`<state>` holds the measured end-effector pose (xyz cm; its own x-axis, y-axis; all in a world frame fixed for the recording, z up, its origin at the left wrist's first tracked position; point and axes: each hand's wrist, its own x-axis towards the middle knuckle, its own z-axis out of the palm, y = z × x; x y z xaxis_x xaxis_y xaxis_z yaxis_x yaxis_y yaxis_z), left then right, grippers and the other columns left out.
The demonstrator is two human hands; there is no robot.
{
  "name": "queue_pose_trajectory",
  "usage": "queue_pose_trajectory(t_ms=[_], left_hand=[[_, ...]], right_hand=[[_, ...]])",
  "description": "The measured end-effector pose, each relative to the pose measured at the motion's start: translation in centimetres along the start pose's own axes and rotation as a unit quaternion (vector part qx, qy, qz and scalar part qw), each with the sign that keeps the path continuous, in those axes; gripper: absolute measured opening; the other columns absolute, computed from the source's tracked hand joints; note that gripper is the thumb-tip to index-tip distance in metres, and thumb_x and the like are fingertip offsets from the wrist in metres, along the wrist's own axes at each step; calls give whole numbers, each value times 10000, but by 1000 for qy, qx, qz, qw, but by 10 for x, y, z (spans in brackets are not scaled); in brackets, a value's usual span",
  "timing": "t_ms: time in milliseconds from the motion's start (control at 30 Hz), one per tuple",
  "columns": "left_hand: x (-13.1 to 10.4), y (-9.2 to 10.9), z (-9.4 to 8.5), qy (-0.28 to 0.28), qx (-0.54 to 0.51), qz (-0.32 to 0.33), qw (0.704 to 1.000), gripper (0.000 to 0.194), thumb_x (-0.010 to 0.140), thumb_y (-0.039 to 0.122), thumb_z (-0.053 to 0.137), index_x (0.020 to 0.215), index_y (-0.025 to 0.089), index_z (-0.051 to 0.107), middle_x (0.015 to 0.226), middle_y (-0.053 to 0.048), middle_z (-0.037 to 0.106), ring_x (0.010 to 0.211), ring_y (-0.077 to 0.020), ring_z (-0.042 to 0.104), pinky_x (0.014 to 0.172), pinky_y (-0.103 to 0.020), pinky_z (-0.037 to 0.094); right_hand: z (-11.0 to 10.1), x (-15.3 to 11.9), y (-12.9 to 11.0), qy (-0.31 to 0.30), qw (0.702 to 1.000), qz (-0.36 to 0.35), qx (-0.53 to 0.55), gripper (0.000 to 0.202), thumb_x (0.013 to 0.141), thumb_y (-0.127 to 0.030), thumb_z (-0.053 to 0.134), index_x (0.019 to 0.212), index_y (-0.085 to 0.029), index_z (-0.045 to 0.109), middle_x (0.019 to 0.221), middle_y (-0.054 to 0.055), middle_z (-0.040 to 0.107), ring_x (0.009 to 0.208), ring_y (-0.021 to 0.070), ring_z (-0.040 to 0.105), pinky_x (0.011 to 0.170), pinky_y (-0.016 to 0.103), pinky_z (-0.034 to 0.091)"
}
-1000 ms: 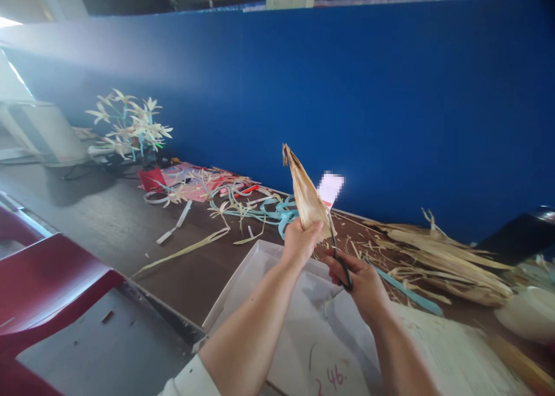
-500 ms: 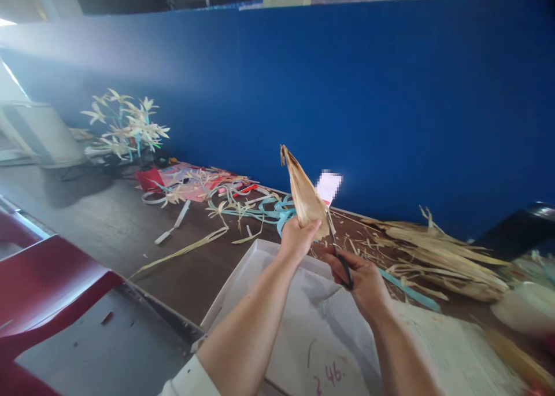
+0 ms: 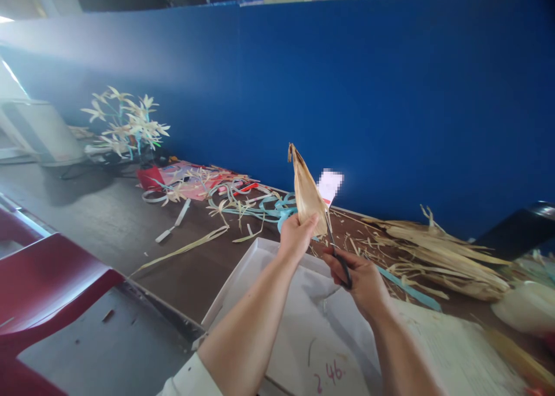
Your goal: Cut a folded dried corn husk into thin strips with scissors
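Observation:
A dry tan husk (image 3: 307, 191) stands upright with its curled tip at the top, and my left hand (image 3: 297, 237) pinches its lower part. My right hand (image 3: 359, 277) is closed on the black handles of a pair of scissors (image 3: 342, 267). The blades point up along the right edge of the husk. Both hands are above a white tray (image 3: 255, 263) with a sheet marked in red pen.
A pile of dry husks (image 3: 446, 257) lies at the right. Blue ribbons (image 3: 277, 205) and small scraps lie behind my hands. Pale artificial flowers (image 3: 139, 121) stand at the left near a red chair (image 3: 56, 280). A blue partition (image 3: 368, 95) runs behind.
The husk has turned slightly, its tip shifting a little to the right. My right hand and the scissors have hardly moved.

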<state>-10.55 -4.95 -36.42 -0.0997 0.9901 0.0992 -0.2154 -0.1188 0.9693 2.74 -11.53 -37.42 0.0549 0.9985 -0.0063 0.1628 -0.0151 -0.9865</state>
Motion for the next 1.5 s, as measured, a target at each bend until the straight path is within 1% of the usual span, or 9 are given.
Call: queue_pose_trajectory(t_ms=[200,400,633,1000,1100,1233,1300,1433,1500], left_hand=[[-5,1,1,-47,56,10,997,348,685,461,629,774,125,650,615,-35,597,499,-100,493,458,-202,359],[-10,5,1,-98,97,27,990,355,716,443,609,861,123,664,753,-71,667,636,-153,591,551,-218,428],[-8,6,1,-97,112,21,989,344,713,436,617,872,133,654,762,-53,663,658,-143,588,573,-210,428],[-6,5,-2,-83,126,17,988,339,697,450,614,783,124,647,634,-19,599,515,-84,492,479,-182,359],[-6,9,-3,-88,138,30,986,327,690,426,623,798,119,652,662,-25,618,550,-95,520,500,-181,373],[-6,12,-3,-90,167,47,981,308,695,399,617,802,114,661,680,-30,634,582,-108,542,512,-180,380],[-5,11,-4,-86,180,49,979,306,695,393,616,809,113,664,675,-30,634,578,-109,541,509,-180,380],[-5,11,-5,-87,192,47,977,308,697,395,614,823,119,668,672,-30,639,572,-110,545,509,-184,387],[-5,12,-6,-87,187,44,977,307,697,394,617,829,121,668,691,-35,651,587,-115,559,516,-186,395]], right_hand=[[-2,1,-1,5,999,-3,48,446,655,-458,711,985,-158,687,582,0,539,526,106,442,503,250,333],[-7,2,-1,8,999,-12,38,404,643,-483,709,892,-165,708,565,-3,538,523,110,457,495,242,338],[-8,5,5,16,997,-16,76,414,623,-442,738,933,-171,701,582,-11,530,522,99,444,498,237,337],[-11,4,1,6,997,-6,79,397,642,-423,732,921,-156,638,549,-19,531,481,96,440,447,227,301],[-13,5,0,-6,996,-13,93,481,620,-402,754,1006,-177,576,539,-35,541,466,97,448,438,221,293],[-14,4,-1,-15,995,-17,100,706,638,-390,746,1248,-215,436,550,-55,538,462,104,451,430,217,279],[-15,4,-2,-17,995,-18,99,719,649,-379,741,1273,-222,420,557,-54,540,464,104,447,429,218,274],[-16,4,-1,-20,996,-15,80,443,649,-361,740,1018,-156,607,528,-31,533,469,95,425,449,233,289],[-17,4,-2,-20,997,-13,71,327,656,-368,730,879,-145,645,513,-22,526,471,93,416,462,240,297]])
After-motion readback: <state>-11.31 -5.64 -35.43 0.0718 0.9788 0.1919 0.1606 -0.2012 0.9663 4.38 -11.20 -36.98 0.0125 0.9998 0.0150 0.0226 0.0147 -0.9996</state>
